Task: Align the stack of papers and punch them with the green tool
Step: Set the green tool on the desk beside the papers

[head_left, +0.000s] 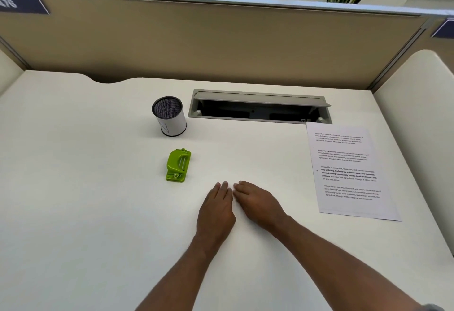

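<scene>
Both hands, the left hand (217,208) and the right hand (258,204), are laid flat and empty at frame centre on the worktop (98,212), apparently a rest position. The stack of papers (348,170) lies untouched at the right; the green tool (178,165) is placed left of centre, presumably within reach.

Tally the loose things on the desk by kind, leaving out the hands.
Green hole punch: 1
Mesh pen cup: 1
Stack of printed papers: 1
Total: 3
</scene>
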The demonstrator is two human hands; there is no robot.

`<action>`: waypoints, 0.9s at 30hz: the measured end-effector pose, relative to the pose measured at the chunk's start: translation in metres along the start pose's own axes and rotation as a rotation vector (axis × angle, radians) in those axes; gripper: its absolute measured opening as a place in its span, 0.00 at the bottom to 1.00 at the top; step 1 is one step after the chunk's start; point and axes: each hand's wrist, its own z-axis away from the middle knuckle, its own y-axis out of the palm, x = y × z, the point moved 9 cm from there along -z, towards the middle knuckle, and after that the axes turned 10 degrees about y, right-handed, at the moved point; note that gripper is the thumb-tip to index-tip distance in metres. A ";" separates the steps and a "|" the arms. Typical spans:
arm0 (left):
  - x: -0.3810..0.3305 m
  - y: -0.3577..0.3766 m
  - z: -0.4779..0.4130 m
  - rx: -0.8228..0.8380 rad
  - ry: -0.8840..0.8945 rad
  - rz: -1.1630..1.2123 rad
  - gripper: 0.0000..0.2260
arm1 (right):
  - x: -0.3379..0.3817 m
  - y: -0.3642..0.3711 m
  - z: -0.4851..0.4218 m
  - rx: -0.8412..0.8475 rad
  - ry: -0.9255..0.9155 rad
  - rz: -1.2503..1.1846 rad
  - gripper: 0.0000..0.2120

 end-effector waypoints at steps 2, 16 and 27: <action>-0.003 -0.001 0.003 -0.007 0.004 -0.014 0.25 | 0.001 -0.004 0.005 -0.048 -0.003 0.038 0.14; -0.015 -0.005 0.008 -0.010 -0.006 -0.035 0.17 | -0.005 -0.005 -0.005 0.049 0.157 0.122 0.11; 0.002 -0.059 -0.046 -0.188 -0.196 0.190 0.08 | -0.052 -0.044 -0.053 -0.110 0.709 -0.556 0.13</action>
